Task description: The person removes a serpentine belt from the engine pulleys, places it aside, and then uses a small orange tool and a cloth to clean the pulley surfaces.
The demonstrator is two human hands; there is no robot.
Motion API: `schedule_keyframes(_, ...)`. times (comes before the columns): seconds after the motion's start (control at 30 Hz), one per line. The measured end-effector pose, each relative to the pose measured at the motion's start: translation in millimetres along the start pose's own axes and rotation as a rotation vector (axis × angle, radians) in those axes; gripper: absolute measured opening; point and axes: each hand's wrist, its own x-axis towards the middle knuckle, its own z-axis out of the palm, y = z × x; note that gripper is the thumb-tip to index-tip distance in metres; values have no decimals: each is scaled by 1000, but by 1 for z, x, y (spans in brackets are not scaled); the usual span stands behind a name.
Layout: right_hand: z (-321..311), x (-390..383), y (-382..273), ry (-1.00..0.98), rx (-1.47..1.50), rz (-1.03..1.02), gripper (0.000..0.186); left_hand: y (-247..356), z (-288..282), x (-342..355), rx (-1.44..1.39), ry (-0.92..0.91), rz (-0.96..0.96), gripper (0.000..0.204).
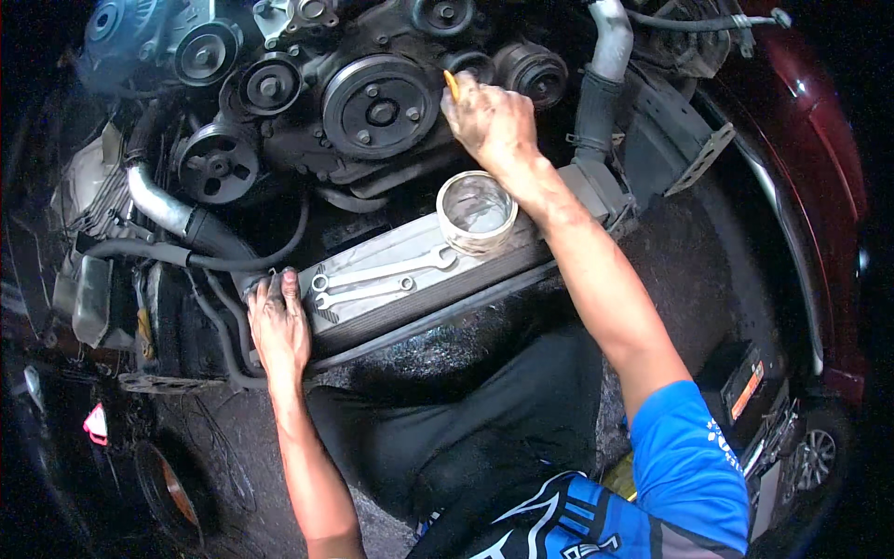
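Grip, right [492, 119]: pinching slim yellow handle [452, 86]; below grip, our round off-white tub [477, 244], which forearm [589, 256] contact might topple.

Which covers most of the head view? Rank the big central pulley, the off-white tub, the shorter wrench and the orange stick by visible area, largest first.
1. Big central pulley
2. Off-white tub
3. Shorter wrench
4. Orange stick, only partly visible at the right hand
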Motion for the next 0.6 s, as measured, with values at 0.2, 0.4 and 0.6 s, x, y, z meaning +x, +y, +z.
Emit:
schedule_keyframes(0.2,-8,9,26,-92,76,-46,22,3,1,-1,12,-17,4,61)
schedule_keyframes(0.4,-1,10,29,-41,64,-282,18,-1,2,0,25,-16,6,62)
schedule_keyframes(0.6,-7,13,25,50,81,-142,16,0,2,0,45,-8,-8,63)
